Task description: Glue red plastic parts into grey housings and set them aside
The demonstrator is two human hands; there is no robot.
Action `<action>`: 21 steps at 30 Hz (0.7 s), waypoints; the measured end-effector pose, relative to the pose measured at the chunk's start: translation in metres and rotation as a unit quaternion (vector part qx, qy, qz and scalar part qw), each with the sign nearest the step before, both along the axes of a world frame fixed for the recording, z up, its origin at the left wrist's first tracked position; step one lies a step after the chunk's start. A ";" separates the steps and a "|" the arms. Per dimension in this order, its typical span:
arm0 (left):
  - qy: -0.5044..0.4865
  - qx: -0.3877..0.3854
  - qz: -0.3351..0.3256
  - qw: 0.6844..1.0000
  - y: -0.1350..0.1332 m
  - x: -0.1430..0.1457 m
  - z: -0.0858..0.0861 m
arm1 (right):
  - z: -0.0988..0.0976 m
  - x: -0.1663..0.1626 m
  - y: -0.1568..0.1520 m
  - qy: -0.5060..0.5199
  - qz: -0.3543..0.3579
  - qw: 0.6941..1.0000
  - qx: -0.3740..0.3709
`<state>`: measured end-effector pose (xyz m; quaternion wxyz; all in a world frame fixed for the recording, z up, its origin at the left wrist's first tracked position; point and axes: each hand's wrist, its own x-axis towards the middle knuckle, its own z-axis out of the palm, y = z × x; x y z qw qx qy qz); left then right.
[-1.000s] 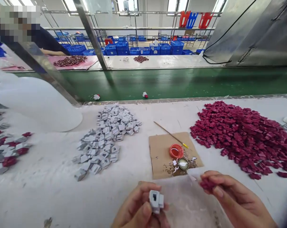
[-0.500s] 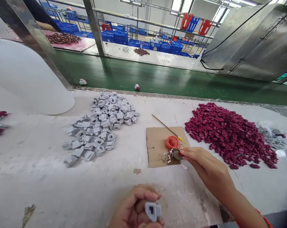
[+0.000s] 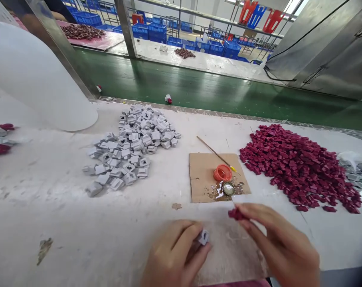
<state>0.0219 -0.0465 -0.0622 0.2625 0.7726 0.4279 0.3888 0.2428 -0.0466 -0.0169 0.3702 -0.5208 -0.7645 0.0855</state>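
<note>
My left hand (image 3: 177, 251) is closed on a small grey plastic part (image 3: 204, 237) with a slot in its face. A dark red plastic piece (image 3: 236, 214) is pinched between the thumb and fingers of my right hand (image 3: 276, 235), a short way right of the grey part and apart from it. Just beyond my hands lies a cardboard sheet (image 3: 198, 171) bearing a red cup (image 3: 222, 172), a bottle cap with clear liquid (image 3: 228, 189) and wet spots. A thin brush-like stick (image 3: 213, 151) with a yellow end rests across its far edge.
Left on the table is a heap of grey parts (image 3: 135, 139); at right, a heap of dark red pieces (image 3: 300, 167). Behind runs a green conveyor (image 3: 198, 87) carrying a joined grey-and-red part (image 3: 168, 99). A white curved sheet (image 3: 43, 79) and metal post (image 3: 70, 52) stand left.
My right hand has drawn back from the bottle cap toward me with the red piece. My left hand has turned over, keeping hold of the grey part. The camera view has shifted.
</note>
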 end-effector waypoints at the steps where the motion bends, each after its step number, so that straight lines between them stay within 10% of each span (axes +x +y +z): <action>1: 0.015 0.003 -0.007 1.000 0.001 0.000 0.000 | -0.003 -0.006 -0.007 0.017 0.016 0.999 -0.023; 21: 0.041 -0.057 -0.053 0.996 0.000 -0.003 0.004 | -0.020 -0.043 -0.018 0.074 0.099 0.991 -0.059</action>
